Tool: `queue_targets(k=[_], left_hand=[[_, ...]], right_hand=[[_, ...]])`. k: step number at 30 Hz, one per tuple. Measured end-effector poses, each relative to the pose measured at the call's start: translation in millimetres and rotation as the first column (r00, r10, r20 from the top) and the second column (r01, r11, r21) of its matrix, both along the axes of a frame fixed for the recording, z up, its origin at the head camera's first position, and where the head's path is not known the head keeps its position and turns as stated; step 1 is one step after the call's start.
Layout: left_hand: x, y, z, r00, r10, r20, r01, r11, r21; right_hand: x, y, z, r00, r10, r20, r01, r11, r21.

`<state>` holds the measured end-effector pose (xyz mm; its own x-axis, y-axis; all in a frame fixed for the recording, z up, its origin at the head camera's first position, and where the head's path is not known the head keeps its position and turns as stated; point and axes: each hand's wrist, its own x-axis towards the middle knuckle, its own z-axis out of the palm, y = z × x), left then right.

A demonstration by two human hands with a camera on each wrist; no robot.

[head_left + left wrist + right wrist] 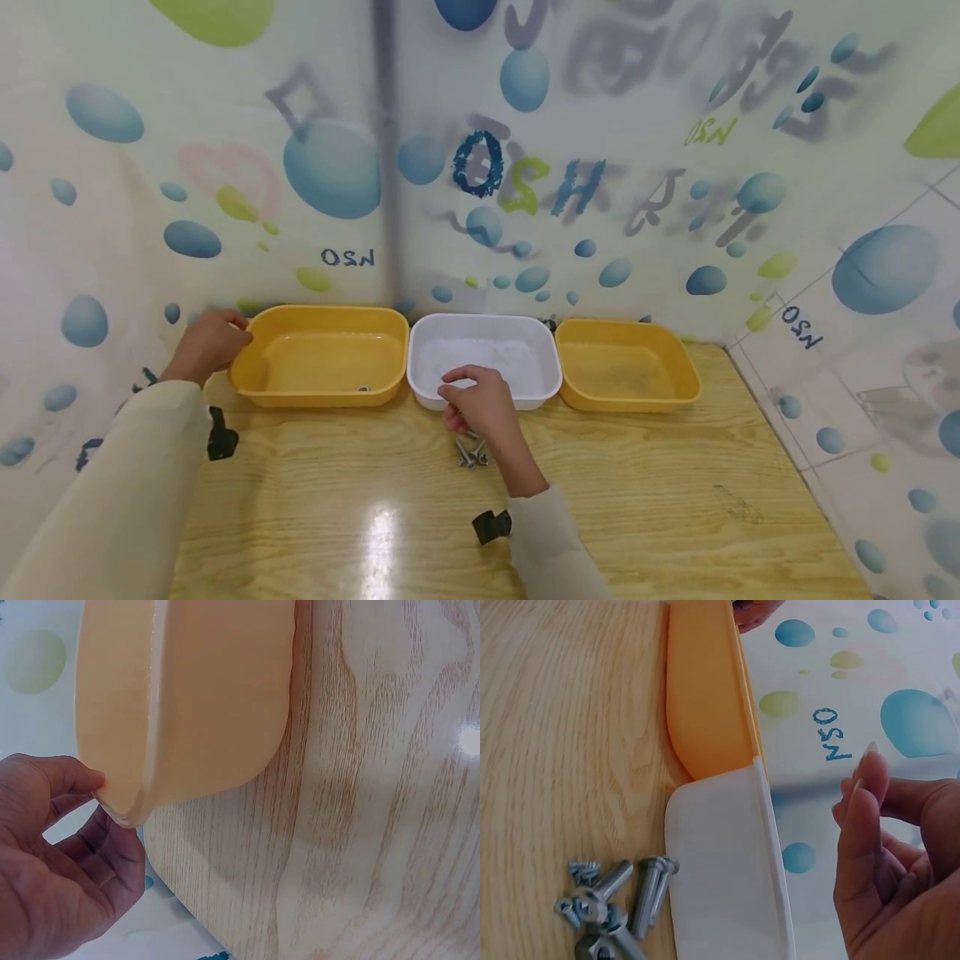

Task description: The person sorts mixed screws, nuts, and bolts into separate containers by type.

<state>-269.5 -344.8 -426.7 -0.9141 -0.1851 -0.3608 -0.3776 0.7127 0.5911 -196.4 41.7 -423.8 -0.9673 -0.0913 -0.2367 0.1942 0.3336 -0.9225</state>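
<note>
My left hand point(210, 343) pinches the rounded left end of the left yellow tray point(243, 379), thumb on one side of the rim and fingers on the other. One small metal piece point(363, 389) lies in that tray near its front wall. Over the front edge of the white tray point(525, 402) hovers my right hand point(482, 404), its fingers bent and thumb close to the fingertips. Whether something tiny sits between those fingertips point(870, 769) is hidden. Just below, a small pile of bolts and screws point(604, 907) lies on the wooden table, partly covered by the hand in the head view.
Another yellow tray point(630, 407) stands to the right of the white one, all three in a row along the back of the wooden table point(637, 500). A patterned curtain point(420, 225) hangs right behind them. Dark straps point(491, 527) show at both wrists.
</note>
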Motion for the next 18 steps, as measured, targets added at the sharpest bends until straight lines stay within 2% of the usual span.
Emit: queue_targets(k=[8,18], left_hand=[[-0.2,0.8,2.0,1.000,-0.021,-0.005,0.021,1.000,-0.015],[-0.9,0.1,1.3,1.000,-0.008,0.020,0.008,1.000,0.003]], right_hand=[[8.3,15.9,-5.0,0.998,0.020,0.056,-0.022,0.999,0.025],[21.1,32.9,-11.2,0.995,0.036,0.091,-0.040,0.998,0.048]])
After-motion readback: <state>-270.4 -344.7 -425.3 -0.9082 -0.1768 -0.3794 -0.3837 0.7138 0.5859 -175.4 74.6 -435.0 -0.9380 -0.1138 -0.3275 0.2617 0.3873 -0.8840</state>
